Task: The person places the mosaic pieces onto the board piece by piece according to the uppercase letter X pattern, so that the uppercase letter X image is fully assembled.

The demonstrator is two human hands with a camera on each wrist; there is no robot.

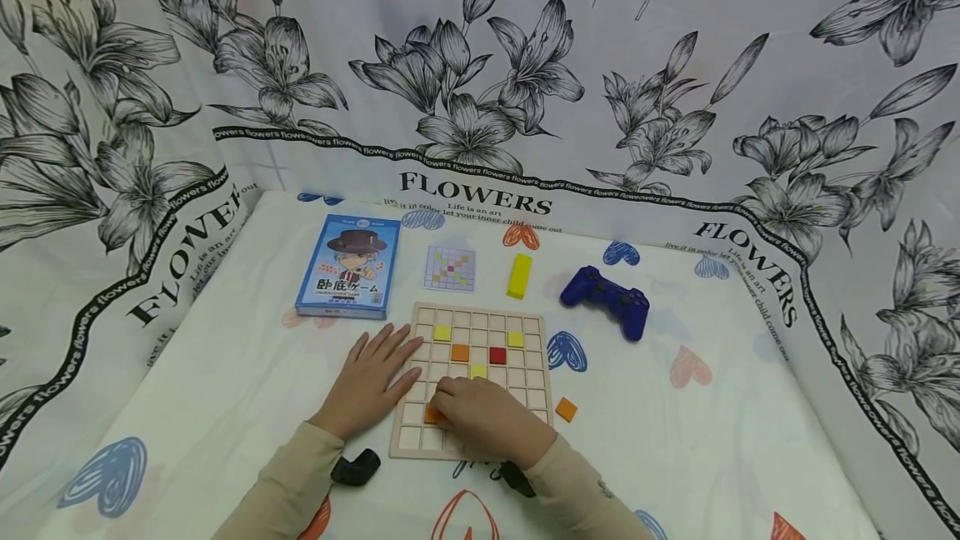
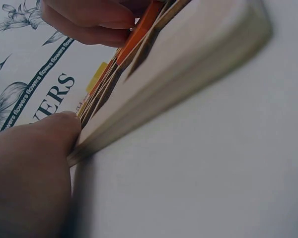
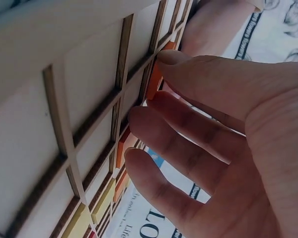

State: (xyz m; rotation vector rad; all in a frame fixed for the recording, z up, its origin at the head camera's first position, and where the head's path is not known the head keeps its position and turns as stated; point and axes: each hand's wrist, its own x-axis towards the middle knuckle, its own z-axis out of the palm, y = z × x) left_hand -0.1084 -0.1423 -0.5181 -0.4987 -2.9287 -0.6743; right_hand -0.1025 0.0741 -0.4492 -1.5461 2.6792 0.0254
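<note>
A wooden grid board (image 1: 410, 438) lies in the middle of the cloth. My left hand (image 1: 369, 379) rests at its left edge with the fingers spread over the rim, the thumb (image 2: 54, 130) along the side. Over the lower left cells, my right hand (image 1: 483, 415) pinches an orange square tile (image 1: 431, 414) between thumb and forefinger. That tile (image 3: 155, 79) stands tilted at the grid in the right wrist view. Farther up the board are an orange tile (image 1: 460, 352), a red tile (image 1: 497, 355) and several yellow tiles (image 1: 442, 332), one partly behind the right hand.
A loose orange tile (image 1: 566, 409) lies right of the board. Beyond it are a blue game box (image 1: 349, 267), a pattern card (image 1: 450, 268), a yellow block (image 1: 519, 276) and a blue game controller (image 1: 604, 302). A black object (image 1: 356, 468) sits by the left wrist.
</note>
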